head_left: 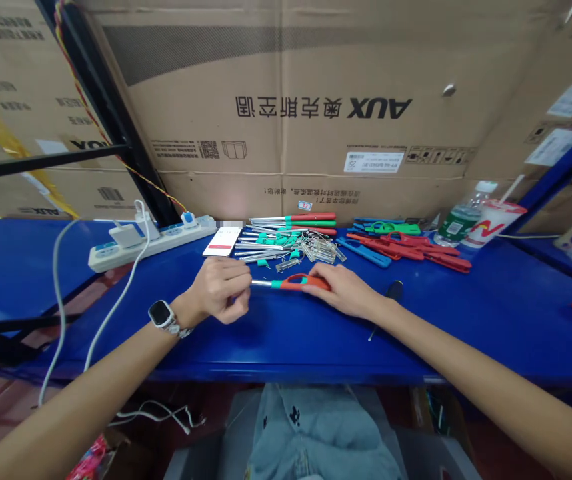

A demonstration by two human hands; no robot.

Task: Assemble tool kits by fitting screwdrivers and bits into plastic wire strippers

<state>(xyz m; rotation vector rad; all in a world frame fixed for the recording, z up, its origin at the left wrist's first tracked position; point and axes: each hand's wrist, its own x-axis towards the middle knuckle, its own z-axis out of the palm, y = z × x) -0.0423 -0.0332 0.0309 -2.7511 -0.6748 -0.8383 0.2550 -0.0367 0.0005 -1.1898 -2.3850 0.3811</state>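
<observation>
Both hands hold one long-necked lighter (292, 283) just above the blue tabletop. My left hand (223, 288), with a watch on its wrist, is closed round the metal tube end. At the other end, my right hand (339, 287) grips the orange handle; some of its fingers are hidden behind it. Behind the lighter lies a pile of metal tubes (261, 247) with teal pieces, mixed with clear lighter inserts (323, 249). Red handle shells (411, 250) and blue ones (365, 253) lie to the right. A screwdriver (395, 291) rests beside my right forearm.
A white power strip (171, 237) with plugs and cables runs along the left. Near it lies a phone (223, 241). A bottle (459, 220) and a red-and-white cup (493, 223) with a straw stand at back right. Large cardboard (316, 140) walls off the back.
</observation>
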